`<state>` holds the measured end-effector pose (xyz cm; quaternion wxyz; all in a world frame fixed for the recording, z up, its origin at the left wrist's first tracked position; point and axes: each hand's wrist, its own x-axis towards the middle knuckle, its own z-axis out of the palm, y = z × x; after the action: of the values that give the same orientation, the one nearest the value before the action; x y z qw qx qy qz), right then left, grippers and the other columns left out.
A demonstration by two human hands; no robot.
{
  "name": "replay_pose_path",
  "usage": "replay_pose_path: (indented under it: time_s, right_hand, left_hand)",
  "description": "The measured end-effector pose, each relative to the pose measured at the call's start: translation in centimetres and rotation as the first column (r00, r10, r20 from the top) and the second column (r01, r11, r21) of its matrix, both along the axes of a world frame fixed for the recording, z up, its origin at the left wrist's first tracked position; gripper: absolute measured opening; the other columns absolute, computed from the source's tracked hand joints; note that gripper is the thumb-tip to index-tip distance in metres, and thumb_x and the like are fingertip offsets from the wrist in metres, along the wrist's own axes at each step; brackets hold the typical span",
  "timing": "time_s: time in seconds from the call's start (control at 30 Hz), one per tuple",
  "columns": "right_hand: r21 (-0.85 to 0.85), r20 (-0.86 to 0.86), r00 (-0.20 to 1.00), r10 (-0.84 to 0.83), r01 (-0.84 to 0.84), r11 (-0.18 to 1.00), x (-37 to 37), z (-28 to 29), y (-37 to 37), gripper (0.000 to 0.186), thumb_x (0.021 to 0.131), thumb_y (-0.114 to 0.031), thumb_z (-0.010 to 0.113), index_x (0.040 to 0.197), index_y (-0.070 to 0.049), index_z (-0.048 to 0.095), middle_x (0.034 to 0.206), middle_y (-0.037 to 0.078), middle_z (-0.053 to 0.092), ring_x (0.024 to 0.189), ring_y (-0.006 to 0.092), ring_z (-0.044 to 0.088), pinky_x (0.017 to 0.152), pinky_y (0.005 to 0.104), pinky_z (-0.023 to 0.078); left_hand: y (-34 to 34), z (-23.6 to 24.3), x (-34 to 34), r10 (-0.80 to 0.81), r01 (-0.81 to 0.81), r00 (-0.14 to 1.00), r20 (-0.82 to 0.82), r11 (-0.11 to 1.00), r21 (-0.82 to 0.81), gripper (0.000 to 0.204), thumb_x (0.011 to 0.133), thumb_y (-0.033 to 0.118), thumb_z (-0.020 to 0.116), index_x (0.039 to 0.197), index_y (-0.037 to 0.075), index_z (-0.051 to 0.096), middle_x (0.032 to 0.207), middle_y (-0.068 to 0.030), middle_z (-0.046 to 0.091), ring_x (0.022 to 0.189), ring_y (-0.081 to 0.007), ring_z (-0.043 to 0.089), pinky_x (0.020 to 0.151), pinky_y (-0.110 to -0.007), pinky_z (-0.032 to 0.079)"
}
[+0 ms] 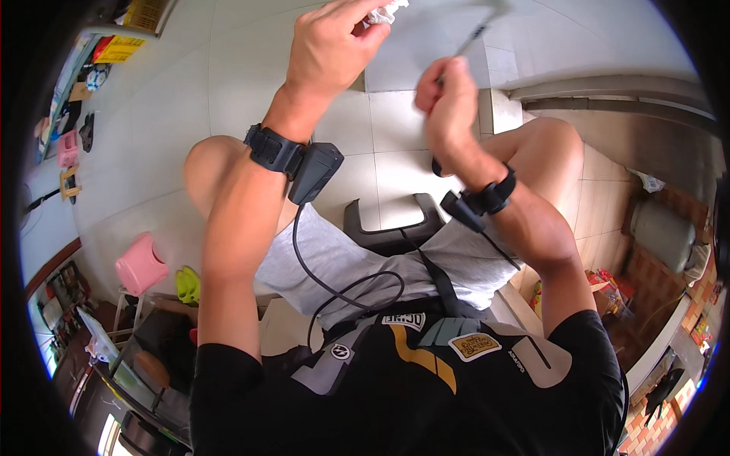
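My left hand (334, 47) is raised at the top of the view, its fingers closed on a crumpled white wad (389, 12) that looks like tissue or paper. To its right, my right hand (450, 99) is closed around the handle of a thin, long tool (477, 33). That tool slants up and to the right; its far end is smeared by motion, so its kind is not clear. Both hands are above a smooth grey surface (414, 67), apart from each other. Black straps with small devices circle both wrists.
Pale floor tiles (342, 121) spread below my hands, between my knees. A metal-edged ledge (608, 95) runs along the right. Farther off are a pink stool (142, 264), green shoes (187, 285) and a grey cylinder (663, 234). A black cable (298, 251) hangs from my left wrist.
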<state>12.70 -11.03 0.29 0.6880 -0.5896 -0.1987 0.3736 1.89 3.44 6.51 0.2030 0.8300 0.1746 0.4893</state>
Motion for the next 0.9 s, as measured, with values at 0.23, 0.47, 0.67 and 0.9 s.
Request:
replay_pose_path:
  time_s: [0.23,0.47,0.67,0.9]
  right_hand:
    - [0.251,0.025,0.989,-0.145,0.134,0.959,4.1,3.4,2.3,0.047,0.105,-0.032,0.03,0.067,-0.008,0.042,0.055,0.0,0.037,0.049,0.0112,0.031,0.046,0.0298,0.026]
    - [-0.044,-0.191,0.965,0.181,-0.192,0.98,-2.8,1.4,0.2,0.044,0.107,-0.035,0.035,0.077,-0.006,0.047,0.061,0.0,0.043,0.052,0.0103,0.037,0.047,0.0284,0.031]
    - [0.156,0.195,0.981,0.023,-0.054,0.986,2.1,2.7,1.5,0.043,0.107,-0.033,0.038,0.075,-0.007,0.049,0.063,-0.002,0.044,0.055,0.007,0.035,0.048,0.027,0.029]
    - [0.096,0.136,0.985,0.111,-0.124,0.988,-2.0,2.5,1.3,0.044,0.107,-0.036,0.039,0.075,-0.008,0.049,0.063,-0.001,0.045,0.056,0.0086,0.039,0.051,0.0269,0.034]
  left_hand:
    - [0.1,0.6,-1.2,0.042,-0.042,0.999,-0.03,0.999,0.007,0.027,0.074,-0.004,0.071,0.1,0.003,0.072,0.081,-0.0153,0.069,0.066,-0.0272,0.068,0.059,-0.034,0.054]
    - [0.5,0.5,-1.2,0.037,-0.037,0.998,-0.04,0.999,0.017,0.028,0.072,-0.005,0.07,0.099,0.003,0.074,0.078,-0.0142,0.068,0.063,-0.0242,0.066,0.057,-0.033,0.053]
    - [0.2,0.9,-1.1,0.031,-0.033,0.999,-0.033,0.998,-0.062,0.029,0.072,-0.005,0.07,0.099,0.003,0.074,0.075,-0.0132,0.067,0.059,-0.0228,0.064,0.056,-0.031,0.051]
    - [0.6,0.3,-1.5,0.012,-0.013,1.0,-0.017,0.999,-0.035,0.027,0.073,-0.005,0.07,0.1,0.002,0.074,0.074,-0.0129,0.067,0.06,-0.0212,0.065,0.056,-0.031,0.051]
